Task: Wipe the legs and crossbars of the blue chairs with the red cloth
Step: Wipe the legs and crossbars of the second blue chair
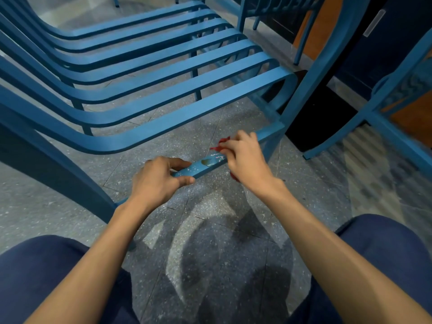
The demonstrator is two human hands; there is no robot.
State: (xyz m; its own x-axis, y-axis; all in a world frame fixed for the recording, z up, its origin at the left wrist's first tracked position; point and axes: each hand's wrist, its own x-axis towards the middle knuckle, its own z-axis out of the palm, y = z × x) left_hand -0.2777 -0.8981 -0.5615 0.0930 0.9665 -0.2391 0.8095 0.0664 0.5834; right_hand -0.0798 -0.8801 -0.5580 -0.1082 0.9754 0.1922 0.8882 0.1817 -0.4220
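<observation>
A blue slatted chair (163,73) stands in front of me. Its low front crossbar (205,166) runs between the front legs and shows a dirty, speckled patch in the middle. My left hand (159,178) grips the crossbar on the left, thumb below and fingers above. My right hand (243,157) holds the red cloth (221,145) wrapped round the crossbar further right; only small bits of cloth show above and below the hand. The right front leg (311,76) rises just beyond my right hand.
A second blue chair (383,108) stands to the right, and more blue chair legs (240,17) at the back. A dark base (327,108) sits by the right leg. The floor (210,230) is grey speckled stone. My knees in dark blue trousers (46,277) frame the bottom.
</observation>
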